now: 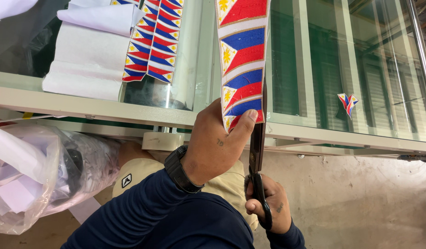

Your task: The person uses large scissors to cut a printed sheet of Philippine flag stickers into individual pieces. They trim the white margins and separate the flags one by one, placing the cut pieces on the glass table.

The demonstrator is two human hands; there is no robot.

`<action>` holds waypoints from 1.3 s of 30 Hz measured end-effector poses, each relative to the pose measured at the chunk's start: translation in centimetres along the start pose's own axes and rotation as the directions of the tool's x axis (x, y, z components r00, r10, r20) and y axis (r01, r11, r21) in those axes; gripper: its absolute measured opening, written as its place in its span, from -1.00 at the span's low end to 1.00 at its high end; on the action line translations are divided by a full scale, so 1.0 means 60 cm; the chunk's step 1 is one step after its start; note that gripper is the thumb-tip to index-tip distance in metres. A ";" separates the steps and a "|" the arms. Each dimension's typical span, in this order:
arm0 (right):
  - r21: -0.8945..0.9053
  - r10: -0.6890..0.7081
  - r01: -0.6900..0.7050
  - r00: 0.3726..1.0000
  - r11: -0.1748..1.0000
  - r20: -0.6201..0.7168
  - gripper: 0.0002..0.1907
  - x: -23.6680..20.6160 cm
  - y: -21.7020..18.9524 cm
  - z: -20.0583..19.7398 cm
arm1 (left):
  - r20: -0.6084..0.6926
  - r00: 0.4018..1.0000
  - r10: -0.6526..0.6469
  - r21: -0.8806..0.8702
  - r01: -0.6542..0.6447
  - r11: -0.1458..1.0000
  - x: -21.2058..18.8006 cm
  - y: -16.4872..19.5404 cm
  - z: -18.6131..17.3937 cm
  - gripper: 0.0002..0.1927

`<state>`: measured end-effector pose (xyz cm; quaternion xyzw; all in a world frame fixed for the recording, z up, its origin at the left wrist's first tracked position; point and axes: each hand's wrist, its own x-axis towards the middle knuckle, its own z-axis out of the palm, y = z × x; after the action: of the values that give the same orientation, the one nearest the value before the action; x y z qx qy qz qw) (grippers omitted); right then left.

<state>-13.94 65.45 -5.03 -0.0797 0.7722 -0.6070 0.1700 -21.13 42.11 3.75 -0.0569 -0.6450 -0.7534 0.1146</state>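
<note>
Head view: looks down over a glass-topped table [130, 113] onto two hands working at its near edge.
Strips counted: three embroidered flag strips in blue, red, white and yellow; one long strip [243, 55] hangs over the table edge, two more strips [153, 39] lie side by side further left on the glass.
Cut piece: one small flag patch [348, 102] lies alone on the glass, well apart to the right.
Scissors: one pair of dark scissors [257, 157], blades pointing up along the right edge of the long strip.
Left hand [215, 145]: clamped on the lower end of the long strip, thumb pressed across its face; a black watch [178, 169] sits on the wrist.
Right hand [268, 207]: closed through the scissor handles, below the strip's end.
Strip and hands: the strip's lower end sits inside the left grip, just above the right hand, touching the blades.
Other things: one clear plastic bag [33, 175] of white scraps at lower left; white fabric [88, 60] folded on the glass.
</note>
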 end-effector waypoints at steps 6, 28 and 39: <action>0.273 -0.173 0.132 0.976 0.953 0.132 -0.07 0.013 -0.023 0.009 | 0.044 0.999 0.025 -0.078 -0.022 0.997 0.001 -0.008 -0.006 -0.71; 0.216 -0.322 0.475 0.805 0.853 -0.499 -0.70 0.211 -0.122 0.071 | 0.203 0.926 -0.317 -0.136 0.347 0.928 -0.023 -0.112 -0.080 -0.74; 0.179 -0.307 0.434 0.822 0.883 -0.480 -0.73 0.216 -0.099 0.049 | 0.186 0.924 -0.334 -0.394 0.382 0.836 -0.051 -0.177 -0.058 -0.68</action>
<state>-25.43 57.01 -2.05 -0.0663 0.6654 -0.7336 -0.1210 -20.57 40.48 -7.68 0.0002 -0.4704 -0.8789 -0.0791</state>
